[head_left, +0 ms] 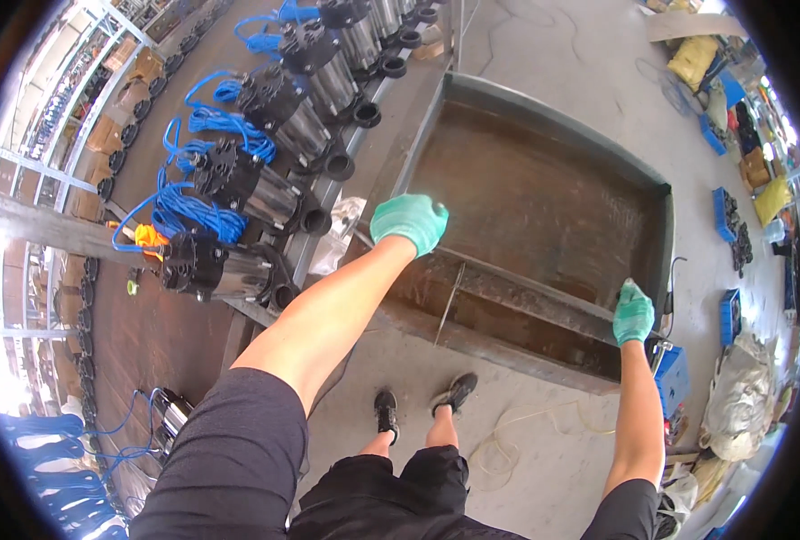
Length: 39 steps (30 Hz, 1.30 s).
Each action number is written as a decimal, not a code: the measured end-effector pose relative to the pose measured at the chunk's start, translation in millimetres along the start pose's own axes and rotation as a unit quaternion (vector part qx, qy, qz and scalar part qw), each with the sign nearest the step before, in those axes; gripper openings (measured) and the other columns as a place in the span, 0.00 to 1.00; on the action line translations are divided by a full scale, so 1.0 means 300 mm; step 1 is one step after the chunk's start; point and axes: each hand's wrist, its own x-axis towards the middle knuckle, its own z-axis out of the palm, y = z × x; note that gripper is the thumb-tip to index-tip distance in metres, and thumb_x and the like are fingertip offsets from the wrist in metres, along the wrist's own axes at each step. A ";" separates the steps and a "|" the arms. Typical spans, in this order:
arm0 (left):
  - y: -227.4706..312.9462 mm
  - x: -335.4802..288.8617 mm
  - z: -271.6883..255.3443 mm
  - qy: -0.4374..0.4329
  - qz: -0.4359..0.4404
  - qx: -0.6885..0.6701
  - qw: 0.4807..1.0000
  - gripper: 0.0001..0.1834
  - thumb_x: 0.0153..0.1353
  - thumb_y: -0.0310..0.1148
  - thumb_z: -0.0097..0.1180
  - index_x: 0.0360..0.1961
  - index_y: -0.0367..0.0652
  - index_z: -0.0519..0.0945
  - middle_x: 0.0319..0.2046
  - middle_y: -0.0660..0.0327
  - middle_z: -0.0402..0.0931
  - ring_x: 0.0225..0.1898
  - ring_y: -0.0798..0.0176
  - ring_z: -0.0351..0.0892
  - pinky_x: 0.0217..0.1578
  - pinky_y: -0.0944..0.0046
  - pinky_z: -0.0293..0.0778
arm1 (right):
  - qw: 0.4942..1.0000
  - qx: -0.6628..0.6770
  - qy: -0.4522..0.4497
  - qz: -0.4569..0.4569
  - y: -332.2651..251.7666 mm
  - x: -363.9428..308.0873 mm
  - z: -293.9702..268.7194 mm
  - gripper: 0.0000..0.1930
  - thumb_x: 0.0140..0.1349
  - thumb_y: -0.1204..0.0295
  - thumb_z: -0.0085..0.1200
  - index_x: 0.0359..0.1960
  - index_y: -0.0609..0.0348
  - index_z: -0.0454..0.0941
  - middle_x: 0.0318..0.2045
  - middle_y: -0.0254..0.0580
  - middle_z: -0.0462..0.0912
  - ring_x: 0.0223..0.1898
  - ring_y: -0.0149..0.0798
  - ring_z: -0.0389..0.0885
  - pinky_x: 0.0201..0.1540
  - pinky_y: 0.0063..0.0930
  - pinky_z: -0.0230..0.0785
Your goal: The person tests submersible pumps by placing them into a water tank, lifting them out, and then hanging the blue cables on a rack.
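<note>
A large brown metal tank (544, 180) with a raised rim stands in front of me, holding what looks like shallow murky water. My left hand (409, 223), in a green glove, is closed over the tank's left side, beside the divider (526, 286); whatever its fingers hold, if anything, is hidden. At the divider's right end, by the right wall, my right hand (634, 312) wears a matching glove. Its fingers are curled together, and what lies in them cannot be made out. Nearest my left forearm is a steel-and-black pump (224, 268) lying on the bench.
Several similar pumps (256, 191) with coiled blue cables (197, 214) line the bench on the left. A clear plastic bag (337, 236) lies between bench and tank. Blue bins (673, 378) and sacks (737, 396) stand right. A pale hose (499, 441) loops across the floor.
</note>
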 end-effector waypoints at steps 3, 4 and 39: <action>-0.015 0.003 0.019 -0.004 -0.015 0.000 1.000 0.25 0.68 0.53 0.44 0.39 0.47 0.88 0.40 0.48 0.86 0.45 0.41 0.85 0.47 0.45 0.79 | 0.999 0.010 0.028 -0.027 -0.033 -0.018 -0.015 0.23 0.74 0.52 0.42 0.35 0.52 0.86 0.32 0.59 0.85 0.37 0.65 0.83 0.42 0.56 0.74; -0.010 0.001 0.017 0.002 -0.011 0.003 1.000 0.25 0.68 0.53 0.44 0.38 0.48 0.88 0.40 0.48 0.86 0.45 0.41 0.85 0.46 0.45 0.79 | 0.999 0.012 0.023 -0.026 -0.031 -0.022 -0.015 0.23 0.74 0.52 0.42 0.34 0.52 0.86 0.31 0.58 0.85 0.36 0.65 0.83 0.41 0.56 0.74; -0.526 -0.633 -0.306 0.467 -0.044 -0.333 0.818 0.12 0.69 0.40 0.60 0.41 0.41 0.79 0.35 0.55 0.79 0.37 0.53 0.79 0.40 0.55 0.75 | 0.969 0.243 0.014 -0.036 -0.144 -0.220 -0.151 0.18 0.78 0.62 0.45 0.51 0.67 0.79 0.39 0.49 0.85 0.40 0.42 0.80 0.48 0.36 0.73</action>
